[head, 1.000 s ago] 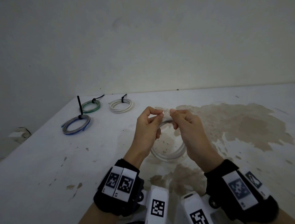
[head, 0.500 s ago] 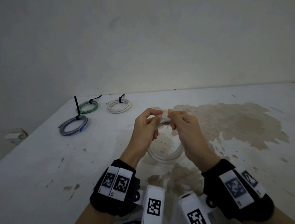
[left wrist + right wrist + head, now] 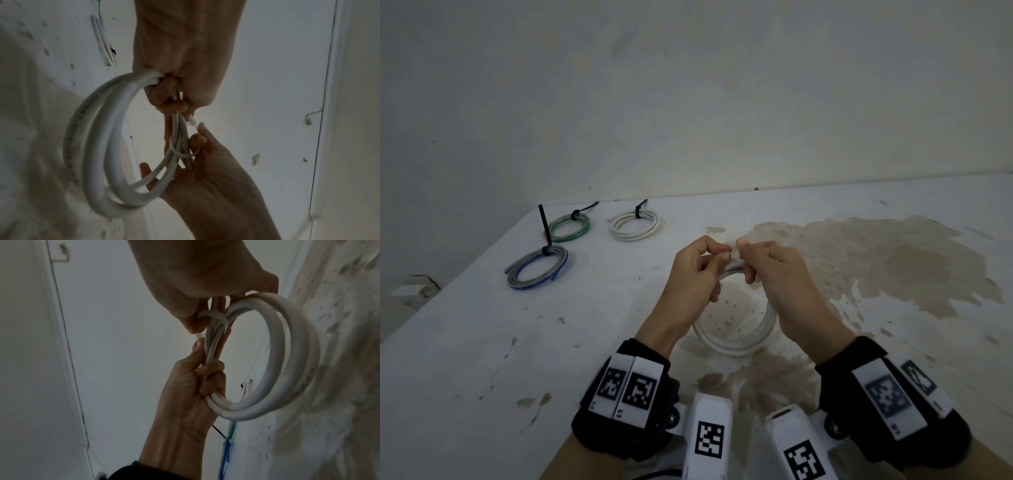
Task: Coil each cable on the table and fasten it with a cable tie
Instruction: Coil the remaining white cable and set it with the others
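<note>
A white cable coil [image 3: 736, 346] hangs upright just above the table between both hands. My left hand [image 3: 717, 253] grips the coil's top strands with curled fingers [image 3: 207, 382], its thumb pointing toward the tie. A white cable tie [image 3: 213, 315] loops loosely around the bundled strands [image 3: 183, 154]. My right hand [image 3: 746, 260] pinches that tie, its fingertips [image 3: 197, 138] hooked in the loop. The tie's tip [image 3: 192, 125] pokes out between the two thumbs. The coil [image 3: 115, 162] has two or three turns [image 3: 287, 353].
Three tied coils lie at the table's far left: a blue-grey one [image 3: 537, 270] with an upright black tie tail, a green one [image 3: 570, 226] and a white one [image 3: 635, 224]. A brown stain [image 3: 876, 260] spreads to the right. The table's left edge [image 3: 448, 291] runs diagonally.
Both hands stay together at the top of the coil, with only small shifts of the thumbs and fingertips. The coil still hangs in the same spot.
</note>
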